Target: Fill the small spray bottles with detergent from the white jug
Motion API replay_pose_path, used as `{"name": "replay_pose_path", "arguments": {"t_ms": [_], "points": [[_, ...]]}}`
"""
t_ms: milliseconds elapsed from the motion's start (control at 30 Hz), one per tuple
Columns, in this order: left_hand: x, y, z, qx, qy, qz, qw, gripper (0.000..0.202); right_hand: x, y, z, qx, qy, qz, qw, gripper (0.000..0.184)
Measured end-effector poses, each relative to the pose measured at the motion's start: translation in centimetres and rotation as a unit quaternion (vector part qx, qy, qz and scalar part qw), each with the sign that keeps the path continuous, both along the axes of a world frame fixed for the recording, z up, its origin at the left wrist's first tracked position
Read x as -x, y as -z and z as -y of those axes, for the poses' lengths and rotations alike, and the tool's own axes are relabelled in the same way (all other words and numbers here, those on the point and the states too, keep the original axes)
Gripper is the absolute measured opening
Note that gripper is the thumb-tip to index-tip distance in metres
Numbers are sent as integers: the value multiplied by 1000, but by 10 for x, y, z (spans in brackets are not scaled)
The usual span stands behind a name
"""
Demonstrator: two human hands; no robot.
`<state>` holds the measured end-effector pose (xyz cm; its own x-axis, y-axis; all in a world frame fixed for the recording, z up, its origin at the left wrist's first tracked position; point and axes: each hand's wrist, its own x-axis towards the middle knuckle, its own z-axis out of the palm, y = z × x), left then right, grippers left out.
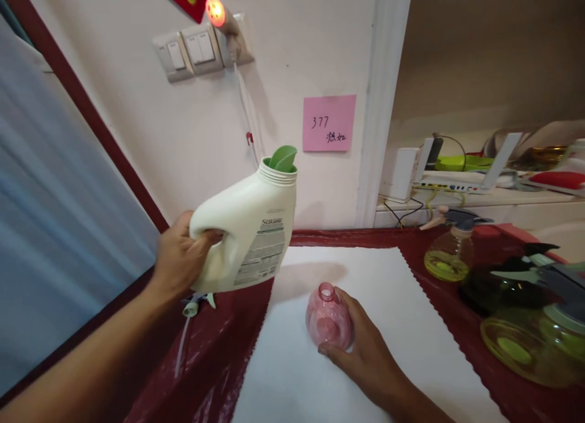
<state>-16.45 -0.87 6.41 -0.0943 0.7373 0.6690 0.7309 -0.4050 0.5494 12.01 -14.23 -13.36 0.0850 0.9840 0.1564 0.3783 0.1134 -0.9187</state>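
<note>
My left hand is closed round the handle of a large cream detergent jug. The jug is held up in the air, tilted to the right, its neck uncapped with a green pouring spout showing. Below and to the right of it, my right hand grips a small pink see-through bottle from its right side. That bottle stands upright with its round mouth open on a white sheet. No liquid stream shows between the two.
A trigger spray head with a tube lies left on the dark red tabletop. Several spray bottles, one clear with yellow liquid, stand at the right. Behind are a white router on a shelf and a pink note on the wall.
</note>
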Motion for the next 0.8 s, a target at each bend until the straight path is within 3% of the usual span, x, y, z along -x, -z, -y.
{"name": "replay_pose_path", "arguments": {"t_ms": [233, 567, 800], "points": [[-38, 58, -31, 26, 56, 145, 988, 33, 3, 7, -1, -20, 16, -8, 1000, 89], [-104, 107, -53, 73, 122, 229, 963, 30, 2, 16, -7, -36, 13, -1, 999, 94], [-127, 136, -63, 103, 148, 231, 956, 28, 3, 12, -8, -26, 17, 3, 1000, 95]]}}
